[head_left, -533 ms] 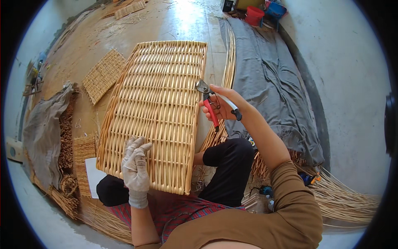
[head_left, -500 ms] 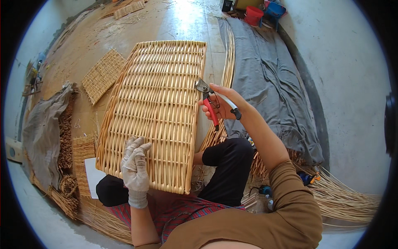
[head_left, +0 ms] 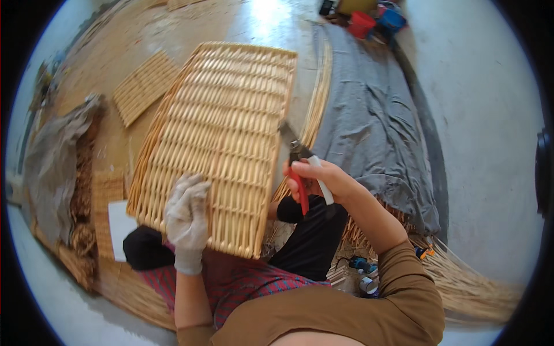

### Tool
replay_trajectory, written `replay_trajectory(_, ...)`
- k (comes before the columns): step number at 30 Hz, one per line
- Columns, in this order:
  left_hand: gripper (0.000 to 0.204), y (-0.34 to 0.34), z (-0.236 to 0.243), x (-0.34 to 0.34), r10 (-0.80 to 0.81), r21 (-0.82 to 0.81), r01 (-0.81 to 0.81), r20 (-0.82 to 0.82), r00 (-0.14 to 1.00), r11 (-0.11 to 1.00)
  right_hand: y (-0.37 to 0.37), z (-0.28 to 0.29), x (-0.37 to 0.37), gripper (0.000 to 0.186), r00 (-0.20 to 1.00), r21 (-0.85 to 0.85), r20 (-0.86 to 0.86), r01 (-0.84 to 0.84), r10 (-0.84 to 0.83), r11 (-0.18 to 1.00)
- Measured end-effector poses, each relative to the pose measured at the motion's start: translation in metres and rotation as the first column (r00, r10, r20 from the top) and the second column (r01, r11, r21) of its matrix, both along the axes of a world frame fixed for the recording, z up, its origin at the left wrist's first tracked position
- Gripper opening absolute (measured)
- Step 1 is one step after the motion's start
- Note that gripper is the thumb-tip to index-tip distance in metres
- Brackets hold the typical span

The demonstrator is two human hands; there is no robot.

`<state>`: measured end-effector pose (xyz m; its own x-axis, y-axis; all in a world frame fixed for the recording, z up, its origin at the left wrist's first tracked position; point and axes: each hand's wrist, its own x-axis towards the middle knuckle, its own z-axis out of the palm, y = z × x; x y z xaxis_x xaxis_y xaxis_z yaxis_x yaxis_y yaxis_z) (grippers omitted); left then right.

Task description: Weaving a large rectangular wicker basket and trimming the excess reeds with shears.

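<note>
A rectangular woven wicker panel (head_left: 213,127) in pale yellow tilts across my lap, its far edge raised. My left hand (head_left: 187,213), in a whitish work glove, holds it near the lower left edge, with glove fingers lying on the weave. My bare right hand (head_left: 314,179) is closed round a pair of pruning shears (head_left: 299,154) with one red and one white handle. The shears' metal blades point up and away, beside the panel's right edge. Whether the blade tips touch the rim, I cannot tell.
Grey cloth (head_left: 375,121) covers bundled rods on the right. Another woven panel (head_left: 144,86) lies on the floor at left, near a cloth-draped bundle (head_left: 57,167). Loose rods (head_left: 467,282), a blue power tool (head_left: 362,265) and red bucket (head_left: 361,24) are also around.
The shears have dropped lower and nearer to me, with their handles closer together. The panel's far end has shifted slightly up and right, while my left hand keeps its hold.
</note>
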<state>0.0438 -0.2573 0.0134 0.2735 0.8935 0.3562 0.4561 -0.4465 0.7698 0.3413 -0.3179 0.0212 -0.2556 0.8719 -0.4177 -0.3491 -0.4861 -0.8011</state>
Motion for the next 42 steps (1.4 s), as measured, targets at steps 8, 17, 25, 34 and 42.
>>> replay_trajectory(8,0.020,0.011,-0.019,-0.006,-0.026,0.051,0.018,0.151,0.988,0.999,-0.030,0.013,-0.109,0.022,0.903,0.460,0.400,-0.050,-0.157,0.886)
replay_trajectory(17,0.018,-0.015,-0.018,0.006,0.290,-0.366,0.210,0.902,0.321,0.906,-0.065,0.007,-0.202,0.050,0.683,0.733,0.606,-0.282,-0.407,0.619)
replay_trajectory(25,0.014,-0.033,-0.016,0.001,0.327,-0.431,0.173,0.844,0.426,0.886,-0.081,-0.004,-0.207,0.040,0.556,0.862,0.498,-0.401,-0.666,0.310)
replay_trajectory(34,0.020,-0.079,-0.010,0.005,0.115,-0.281,0.269,0.857,0.503,0.921,-0.055,0.003,-0.181,0.050,0.280,0.884,0.414,-0.350,-0.866,0.309)
replay_trajectory(42,0.025,-0.085,-0.003,0.001,0.402,-0.487,0.181,0.841,0.361,0.855,-0.101,0.002,-0.200,0.033,0.671,0.740,0.558,-0.134,-0.489,0.659)
